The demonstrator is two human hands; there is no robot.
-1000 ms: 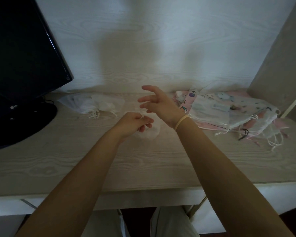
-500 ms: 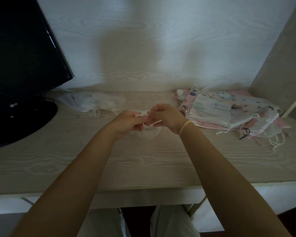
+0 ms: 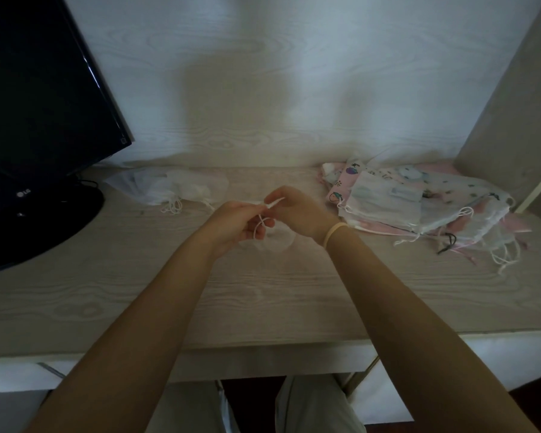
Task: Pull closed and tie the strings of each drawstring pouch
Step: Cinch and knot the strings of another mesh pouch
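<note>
A small sheer white drawstring pouch (image 3: 278,242) hangs just over the desk's middle, mostly hidden behind my hands. My left hand (image 3: 235,226) pinches its white strings (image 3: 258,228), which loop down in front of the palm. My right hand (image 3: 297,212) pinches a string end (image 3: 275,202) that sticks out to the left between its fingertips. The two hands meet fingertip to fingertip above the pouch. A pale band sits on my right wrist.
Several white mesh pouches (image 3: 175,190) lie at the back left of the desk (image 3: 138,292). A heap of patterned and white pouches (image 3: 419,207) with loose strings fills the back right. A black monitor (image 3: 38,120) on its base stands at the left. A wall panel rises at far right.
My right hand came down from open above the desk, closed on the string, and met my left hand. Both hands now work the strings slightly higher than half a second ago.
</note>
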